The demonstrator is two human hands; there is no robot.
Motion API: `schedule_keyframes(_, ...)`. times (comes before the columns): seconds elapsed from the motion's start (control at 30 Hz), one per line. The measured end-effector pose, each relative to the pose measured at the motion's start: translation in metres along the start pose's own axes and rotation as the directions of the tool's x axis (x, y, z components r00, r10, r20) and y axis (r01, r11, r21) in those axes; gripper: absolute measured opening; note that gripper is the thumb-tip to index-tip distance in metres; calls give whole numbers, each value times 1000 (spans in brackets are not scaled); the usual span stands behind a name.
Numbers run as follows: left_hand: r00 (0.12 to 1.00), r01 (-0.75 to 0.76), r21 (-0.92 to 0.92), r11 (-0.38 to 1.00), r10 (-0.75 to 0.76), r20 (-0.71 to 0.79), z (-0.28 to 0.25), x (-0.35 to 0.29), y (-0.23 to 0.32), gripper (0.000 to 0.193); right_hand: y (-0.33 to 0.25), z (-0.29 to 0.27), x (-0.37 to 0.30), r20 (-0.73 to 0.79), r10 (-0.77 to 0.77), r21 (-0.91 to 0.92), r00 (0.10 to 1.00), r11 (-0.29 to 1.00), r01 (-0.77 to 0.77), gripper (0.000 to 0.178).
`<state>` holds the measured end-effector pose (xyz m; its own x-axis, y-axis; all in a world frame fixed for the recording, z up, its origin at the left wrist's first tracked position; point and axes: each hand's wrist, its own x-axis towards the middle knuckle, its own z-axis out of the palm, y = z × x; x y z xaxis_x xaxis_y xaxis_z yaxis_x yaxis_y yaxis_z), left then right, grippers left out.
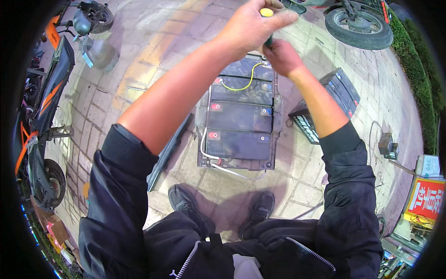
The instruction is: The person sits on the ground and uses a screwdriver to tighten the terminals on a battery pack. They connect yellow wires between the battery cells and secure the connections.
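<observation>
My left hand (pixel 254 25) is closed around the handle of a screwdriver (pixel 266 12), whose yellow end cap shows above the fingers. Just below, my right hand (pixel 282 56) is closed at the dark green lower part of the same tool; its tip is hidden. Both hands are over the far end of a black battery tray (pixel 201 151) holding a column of black batteries (pixel 238 145) with red and blue terminals. A yellow wire (pixel 241 89) curves between terminals of the far batteries. A white wire (pixel 203 139) runs down the tray's left side and across its near end.
More black batteries (pixel 341 90) stand right of the tray. A long dark panel (pixel 169 151) lies to its left. A scooter (pixel 49 121) stands at the left, a wheel (pixel 360 28) at the far right. A small wired box (pixel 386 144) sits near the right edge.
</observation>
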<state>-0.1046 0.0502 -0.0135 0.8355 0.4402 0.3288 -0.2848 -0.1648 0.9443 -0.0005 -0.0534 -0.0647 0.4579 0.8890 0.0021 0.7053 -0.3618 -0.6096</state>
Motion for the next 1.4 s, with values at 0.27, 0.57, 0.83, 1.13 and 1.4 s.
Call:
schedule_keyframes(0.27, 971, 37, -39, 999, -26, 239, 20, 15, -31, 57, 66, 26, 13, -271, 70, 472, 960, 879, 69, 43)
schedule_keyframes(0.57, 995, 14, 220, 975, -34, 90, 25, 16, -39, 50, 71, 37, 10, -268, 116, 427, 956, 904, 10, 39)
schedule_keyframes(0.83, 998, -51, 332, 942, 40, 41, 25, 17, -29, 35, 80, 38, 11, -143, -16, 347, 990, 936, 65, 38)
schedule_keyframes(1.13, 961, -185, 504, 844, 262, -86, 29, 26, -45, 33, 82, 30, 8, -164, 42, 220, 986, 975, -5, 34)
schedule_keyframes(1.4, 999, 43, 108, 993, -41, -28, 21, 25, -46, 38, 4, -59, -2, -335, -161, 424, 928, 854, 301, 47)
